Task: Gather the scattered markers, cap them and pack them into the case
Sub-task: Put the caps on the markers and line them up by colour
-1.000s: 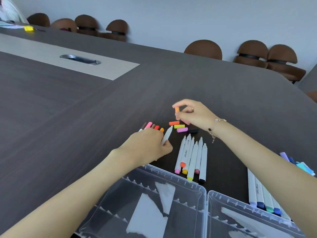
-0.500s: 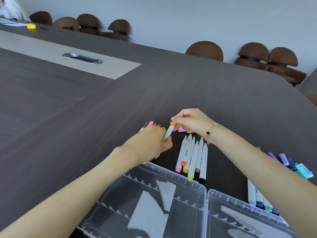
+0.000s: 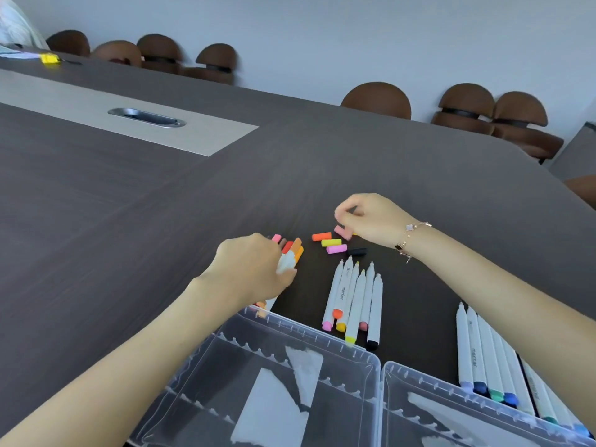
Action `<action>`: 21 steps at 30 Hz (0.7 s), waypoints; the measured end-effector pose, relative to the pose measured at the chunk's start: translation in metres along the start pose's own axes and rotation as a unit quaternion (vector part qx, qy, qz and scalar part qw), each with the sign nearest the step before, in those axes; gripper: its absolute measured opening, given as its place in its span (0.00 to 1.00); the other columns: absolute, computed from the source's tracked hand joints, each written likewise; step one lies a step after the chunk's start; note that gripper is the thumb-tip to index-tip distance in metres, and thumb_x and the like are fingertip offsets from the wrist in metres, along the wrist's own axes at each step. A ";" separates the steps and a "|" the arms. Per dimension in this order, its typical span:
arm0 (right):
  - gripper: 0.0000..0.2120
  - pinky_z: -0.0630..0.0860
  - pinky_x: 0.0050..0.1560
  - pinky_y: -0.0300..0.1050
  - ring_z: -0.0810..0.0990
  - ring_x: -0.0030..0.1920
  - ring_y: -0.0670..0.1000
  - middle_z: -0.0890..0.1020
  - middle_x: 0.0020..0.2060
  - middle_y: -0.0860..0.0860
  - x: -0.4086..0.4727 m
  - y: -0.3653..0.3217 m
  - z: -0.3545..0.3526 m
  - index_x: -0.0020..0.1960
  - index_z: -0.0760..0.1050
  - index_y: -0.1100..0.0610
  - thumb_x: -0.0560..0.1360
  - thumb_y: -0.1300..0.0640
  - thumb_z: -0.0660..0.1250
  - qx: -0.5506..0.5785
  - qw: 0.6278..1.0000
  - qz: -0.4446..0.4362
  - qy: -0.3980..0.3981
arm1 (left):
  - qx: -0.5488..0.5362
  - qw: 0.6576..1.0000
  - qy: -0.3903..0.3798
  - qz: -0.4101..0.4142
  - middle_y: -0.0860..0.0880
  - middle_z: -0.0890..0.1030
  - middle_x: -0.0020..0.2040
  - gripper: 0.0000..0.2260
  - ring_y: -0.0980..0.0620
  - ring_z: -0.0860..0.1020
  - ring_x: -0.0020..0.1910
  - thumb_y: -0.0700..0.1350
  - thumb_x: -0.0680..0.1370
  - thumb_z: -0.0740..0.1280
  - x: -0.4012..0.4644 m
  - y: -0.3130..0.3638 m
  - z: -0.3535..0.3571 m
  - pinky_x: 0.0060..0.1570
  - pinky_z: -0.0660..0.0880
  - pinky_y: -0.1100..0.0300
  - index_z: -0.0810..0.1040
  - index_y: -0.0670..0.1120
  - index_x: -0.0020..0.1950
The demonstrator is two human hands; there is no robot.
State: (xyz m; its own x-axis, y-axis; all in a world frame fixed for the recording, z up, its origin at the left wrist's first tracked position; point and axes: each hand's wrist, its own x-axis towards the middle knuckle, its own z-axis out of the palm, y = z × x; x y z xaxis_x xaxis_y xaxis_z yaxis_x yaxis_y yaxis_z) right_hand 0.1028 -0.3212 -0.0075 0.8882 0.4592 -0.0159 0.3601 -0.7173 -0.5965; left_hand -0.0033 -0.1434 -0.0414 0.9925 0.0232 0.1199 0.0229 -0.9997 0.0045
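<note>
Nearest lies the open clear plastic case [image 3: 322,366], two hinged trays with scalloped dividers, both arms reaching over it onto the dark wood-grain table [image 3: 129,221]. At the right edge a row of white-barrelled markers [image 3: 490,356] with blue and green caps lies just beside the right tray. Beyond the left tray, six uncapped markers [image 3: 354,301] lie side by side, bare tips pointing far. To their left the left hand [image 3: 251,272] grips a bundle of capped markers [image 3: 292,253], pink, red and orange caps fanning past the fingers. Farther on, loose caps [image 3: 332,242] sit close together: orange, yellow, pink and black, short rounded cylinders. The right hand [image 3: 371,221], a thin bracelet at its wrist, hovers curled over them; whether its fingertips pinch anything cannot be told. A pale inlay with a metal grommet [image 3: 146,117] crosses the far table, and brown rounded chairs [image 3: 377,98] line the wall.
</note>
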 end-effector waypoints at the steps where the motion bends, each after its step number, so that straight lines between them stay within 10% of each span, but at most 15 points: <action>1: 0.08 0.68 0.38 0.29 0.79 0.43 0.39 0.84 0.37 0.46 -0.001 0.006 -0.003 0.44 0.76 0.52 0.77 0.55 0.58 -0.007 1.000 0.007 0.005 | 0.013 1.000 0.003 -0.009 0.52 0.68 0.28 0.23 0.55 0.66 0.26 0.60 0.79 0.54 -0.001 0.000 -0.001 0.27 0.62 0.63 0.63 0.48 0.30; 13: 0.12 0.73 0.50 0.42 0.77 0.48 0.48 0.77 0.46 0.48 0.008 0.038 0.000 0.52 0.80 0.52 0.76 0.62 0.61 -0.137 0.987 -0.070 0.055 | -0.138 0.985 -0.088 0.052 0.50 0.68 0.30 0.18 0.55 0.68 0.30 0.55 0.78 0.57 0.005 0.066 0.009 0.32 0.65 0.63 0.68 0.44 0.35; 21: 0.11 0.72 0.46 0.42 0.74 0.46 0.47 0.72 0.39 0.41 0.034 0.002 0.026 0.58 0.80 0.53 0.78 0.57 0.63 -0.260 0.955 -0.131 -0.064 | -0.147 0.985 -0.085 0.030 0.50 0.68 0.28 0.19 0.55 0.65 0.26 0.53 0.78 0.57 0.004 0.047 0.004 0.30 0.66 0.63 0.64 0.45 0.30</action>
State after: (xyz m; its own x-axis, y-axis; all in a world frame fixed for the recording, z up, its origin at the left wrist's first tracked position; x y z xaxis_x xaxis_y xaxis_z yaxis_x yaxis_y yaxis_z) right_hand 0.1263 -0.2931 -0.0298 0.7184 0.6945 -0.0397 0.6872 -0.7173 -0.1148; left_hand 0.0023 -0.1901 -0.0442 0.9973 -0.0620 -0.0387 -0.0481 -0.9553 0.2918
